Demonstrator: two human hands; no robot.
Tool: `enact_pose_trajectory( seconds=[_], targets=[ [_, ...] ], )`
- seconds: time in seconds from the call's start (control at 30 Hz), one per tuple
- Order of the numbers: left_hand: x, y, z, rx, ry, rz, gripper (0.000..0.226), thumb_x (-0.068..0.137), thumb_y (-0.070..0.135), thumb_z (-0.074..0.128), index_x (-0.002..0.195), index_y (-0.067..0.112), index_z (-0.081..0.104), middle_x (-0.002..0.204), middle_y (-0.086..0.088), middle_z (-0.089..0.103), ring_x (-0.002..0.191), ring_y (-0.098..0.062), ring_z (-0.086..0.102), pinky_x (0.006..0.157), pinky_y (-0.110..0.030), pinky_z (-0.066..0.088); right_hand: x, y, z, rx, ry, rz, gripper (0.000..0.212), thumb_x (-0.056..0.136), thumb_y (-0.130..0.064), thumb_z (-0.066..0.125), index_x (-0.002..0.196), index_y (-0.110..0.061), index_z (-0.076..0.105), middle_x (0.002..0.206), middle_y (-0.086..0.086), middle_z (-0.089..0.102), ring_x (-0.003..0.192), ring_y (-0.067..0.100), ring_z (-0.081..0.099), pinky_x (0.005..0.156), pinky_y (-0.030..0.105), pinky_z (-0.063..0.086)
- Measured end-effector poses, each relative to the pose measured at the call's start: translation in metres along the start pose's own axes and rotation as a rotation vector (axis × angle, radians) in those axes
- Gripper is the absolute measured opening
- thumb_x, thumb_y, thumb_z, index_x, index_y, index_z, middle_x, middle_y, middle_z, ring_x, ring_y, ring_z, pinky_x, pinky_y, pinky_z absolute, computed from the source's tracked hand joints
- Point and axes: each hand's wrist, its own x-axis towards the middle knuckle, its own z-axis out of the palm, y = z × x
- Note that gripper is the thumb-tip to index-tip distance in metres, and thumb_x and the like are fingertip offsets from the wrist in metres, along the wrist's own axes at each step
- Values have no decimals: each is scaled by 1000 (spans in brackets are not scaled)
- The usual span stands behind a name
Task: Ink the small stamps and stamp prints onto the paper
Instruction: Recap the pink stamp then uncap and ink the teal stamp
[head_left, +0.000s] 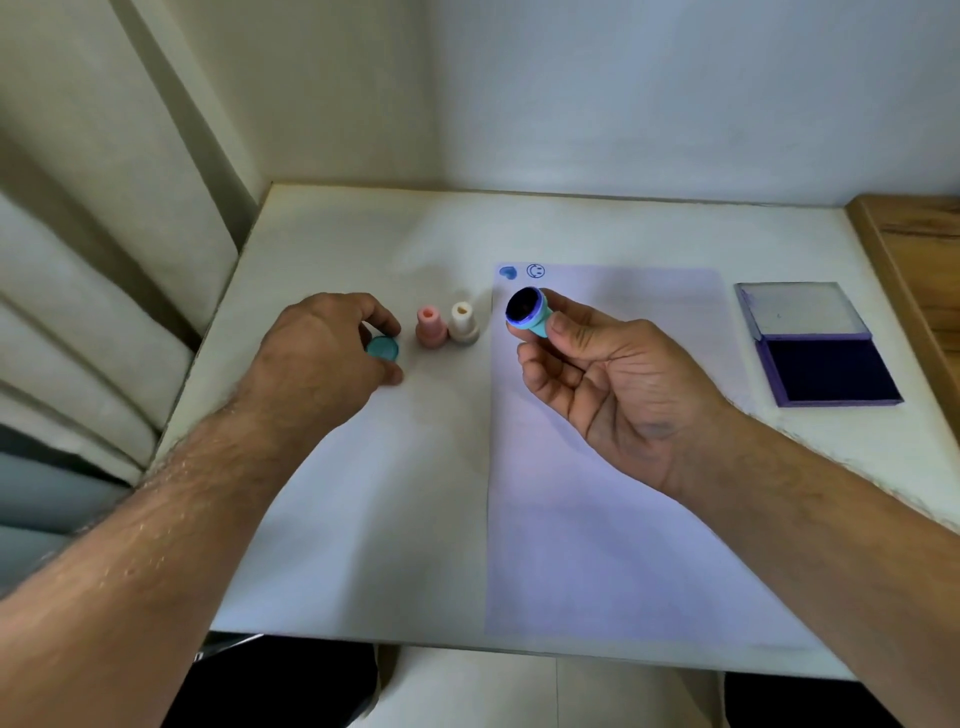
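1. Nearest me, I see both bare forearms reaching in over the front edge of the white table (363, 519).
2. My right hand (608, 379) is turned palm up above the sheet of paper (597, 519). Thumb and fingers pinch a teal stamp (527, 314) by its body, so the round, dark-inked face tilts up toward the camera.
3. My left hand (322, 343) is palm down on the table, left of the paper. Its curled fingers hold a teal cap (383, 348) that sits at or just above the tabletop; I cannot tell if it touches.
4. Just beyond and between the hands, a pink stamp (430, 327) and a cream stamp (463, 323) stand upright side by side, just off the paper's left edge.
5. At the paper's far left corner I see two blue prints next to each other: a heart print (508, 272) and a smiley print (535, 270).
6. To the right, well apart from the paper, the ink pad (831, 371) lies open, its lid (802, 310) folded back on the far side.
7. A wooden edge (914, 249) borders the table's right side, and a curtain (104, 234) hangs at the left.
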Motion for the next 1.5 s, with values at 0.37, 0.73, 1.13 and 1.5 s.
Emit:
enact_pose_trajectory(
  seconds=[0.37, 0.73, 1.13, 1.5],
  targets=[
    [-4, 5, -7, 13, -13, -5, 59, 69, 28, 86, 122, 27, 60, 102, 4, 62, 97, -18, 59, 82, -28, 46, 1, 2, -3, 41, 24, -17, 19, 90, 8, 53, 103, 2, 66, 85, 14, 75, 73, 20, 73, 69, 23, 60],
    [-27, 52, -15, -113, 229, 176, 40, 71, 26, 82, 108, 26, 66, 89, 7, 64, 83, -16, 62, 73, -24, 51, -17, -20, -21, -2, 130, -140, 19, 88, 7, 59, 105, 1, 66, 89, 15, 76, 79, 23, 75, 67, 24, 59],
    [-45, 146, 40, -83, 68, 393, 38, 79, 32, 76, 114, 30, 64, 102, 10, 67, 91, -13, 64, 80, -23, 50, -42, -63, -80, -350, 485, -370, 15, 84, -8, 72, 99, -8, 73, 91, 15, 76, 78, 27, 74, 69, 31, 61],
    [-60, 181, 79, 34, -64, 566, 44, 91, 37, 62, 135, 30, 55, 128, 6, 62, 113, -14, 59, 98, -28, 44, -62, -109, -153, -1255, 821, -580, 25, 82, -31, 76, 104, -19, 74, 89, -4, 72, 73, 4, 65, 59, 13, 54]
  ],
)
